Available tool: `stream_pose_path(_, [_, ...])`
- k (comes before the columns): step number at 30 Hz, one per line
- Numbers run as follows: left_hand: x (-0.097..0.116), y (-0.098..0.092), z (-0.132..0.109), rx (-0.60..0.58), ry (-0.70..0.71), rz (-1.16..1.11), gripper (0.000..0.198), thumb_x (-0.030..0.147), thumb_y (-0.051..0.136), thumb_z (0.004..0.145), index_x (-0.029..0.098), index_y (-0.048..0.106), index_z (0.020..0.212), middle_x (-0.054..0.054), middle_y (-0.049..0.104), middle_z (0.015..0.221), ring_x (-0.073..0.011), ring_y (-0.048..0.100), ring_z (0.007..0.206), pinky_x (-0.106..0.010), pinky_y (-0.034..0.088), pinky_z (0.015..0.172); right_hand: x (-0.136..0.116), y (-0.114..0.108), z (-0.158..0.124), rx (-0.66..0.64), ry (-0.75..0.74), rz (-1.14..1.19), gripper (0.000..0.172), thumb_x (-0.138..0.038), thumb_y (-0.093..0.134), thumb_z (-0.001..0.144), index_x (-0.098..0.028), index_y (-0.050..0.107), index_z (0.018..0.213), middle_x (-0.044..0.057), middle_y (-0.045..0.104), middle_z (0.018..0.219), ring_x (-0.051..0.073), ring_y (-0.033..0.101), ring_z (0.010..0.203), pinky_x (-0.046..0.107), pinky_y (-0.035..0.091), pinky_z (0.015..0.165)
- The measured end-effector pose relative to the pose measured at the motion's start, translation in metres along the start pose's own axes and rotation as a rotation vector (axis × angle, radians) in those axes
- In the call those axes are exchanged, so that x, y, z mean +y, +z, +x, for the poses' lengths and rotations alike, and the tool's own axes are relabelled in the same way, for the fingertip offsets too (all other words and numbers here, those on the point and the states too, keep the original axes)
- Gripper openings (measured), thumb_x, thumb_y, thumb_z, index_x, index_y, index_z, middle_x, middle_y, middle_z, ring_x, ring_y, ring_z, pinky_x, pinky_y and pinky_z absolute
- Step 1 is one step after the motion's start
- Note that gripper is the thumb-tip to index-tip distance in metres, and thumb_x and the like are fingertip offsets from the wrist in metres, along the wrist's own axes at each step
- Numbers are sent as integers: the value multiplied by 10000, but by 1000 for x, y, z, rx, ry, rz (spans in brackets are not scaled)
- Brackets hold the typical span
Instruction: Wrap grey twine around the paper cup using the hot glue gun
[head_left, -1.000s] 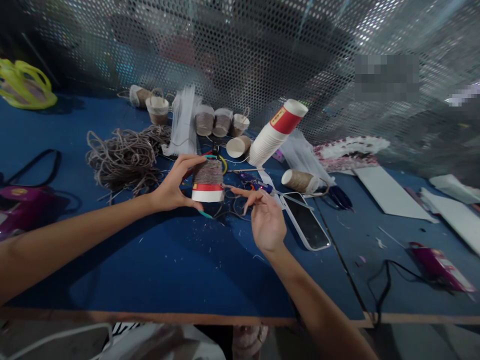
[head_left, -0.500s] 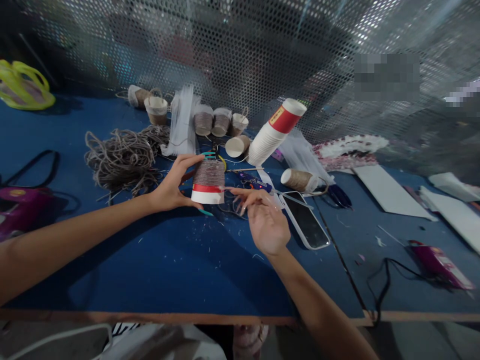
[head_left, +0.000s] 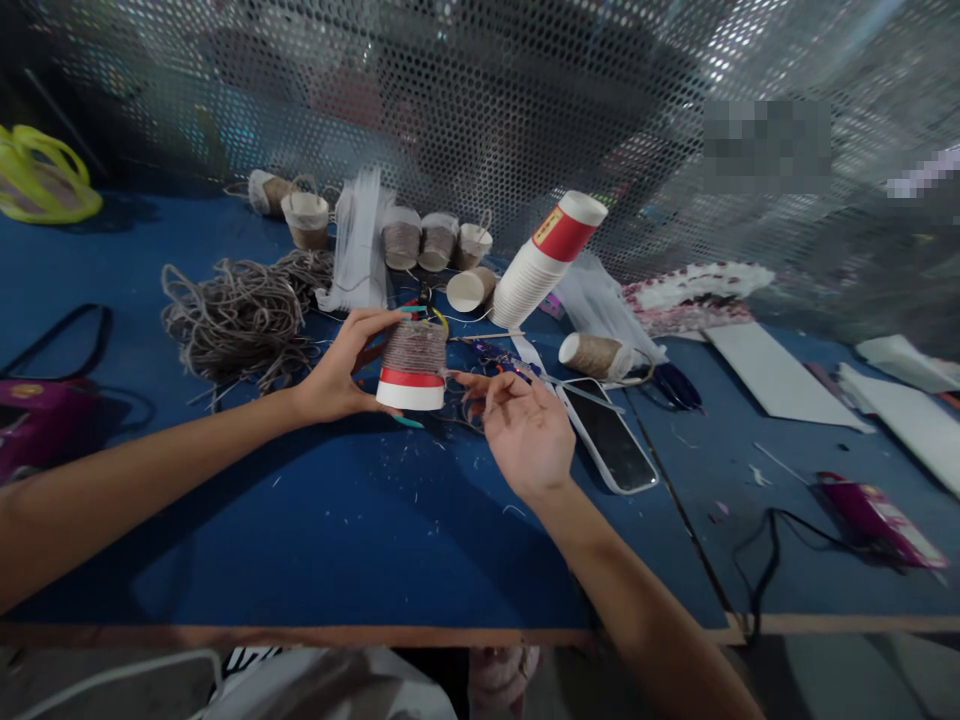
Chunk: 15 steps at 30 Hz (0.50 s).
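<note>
Right hand (head_left: pixel 529 440): turned further palm-up since the earlier frame; fingertips at the cup's (head_left: pixel 410 397) right side; whether they pinch the cord (head_left: pixel 414 347) cannot be told.
Left hand (head_left: pixel 341 365): grip clasping the cup, thumb at its near end, fingers far.
Cup position: above the desk (head_left: pixel 300 560), left of the phone (head_left: pixel 611 440).
Cord handling: should lie taut, each turn snug against its neighbour, without overlap.

Behind the blue table (head_left: pixel 420 560), which has a brown front edge (head_left: pixel 300 636), stands a grey perforated metal panel (head_left: pixel 360 90). Pale light shows in many of its holes, and the floor (head_left: pixel 885 675) below is dim.
</note>
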<state>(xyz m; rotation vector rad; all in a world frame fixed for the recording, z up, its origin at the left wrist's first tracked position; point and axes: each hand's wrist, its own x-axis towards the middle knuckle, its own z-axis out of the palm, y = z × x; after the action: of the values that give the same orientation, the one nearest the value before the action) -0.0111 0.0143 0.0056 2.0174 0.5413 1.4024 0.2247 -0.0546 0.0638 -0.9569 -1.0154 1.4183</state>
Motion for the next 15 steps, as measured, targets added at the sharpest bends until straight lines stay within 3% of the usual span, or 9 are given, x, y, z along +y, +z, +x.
stream_pose_path(10, [0,0,0,-30,-19,-21,972,532,913,592,310,471,1429,-143,472,1363,-363,520,1342,-486,594,1019,-2,1,-2,114,-102,31,278,-498,563,792,-250,575,668,74,744,897,217,653,857,351,504,709])
stream_pose_path(15, [-1,0,0,-29,-22,-37,977,516,921,592,313,453,1425,-133,456,1369,-352,516,1354,-492,575,1044,6,-4,2,200,-93,-28,315,-471,588,816,-227,542,622,43,680,780,157,575,680,303,464,630])
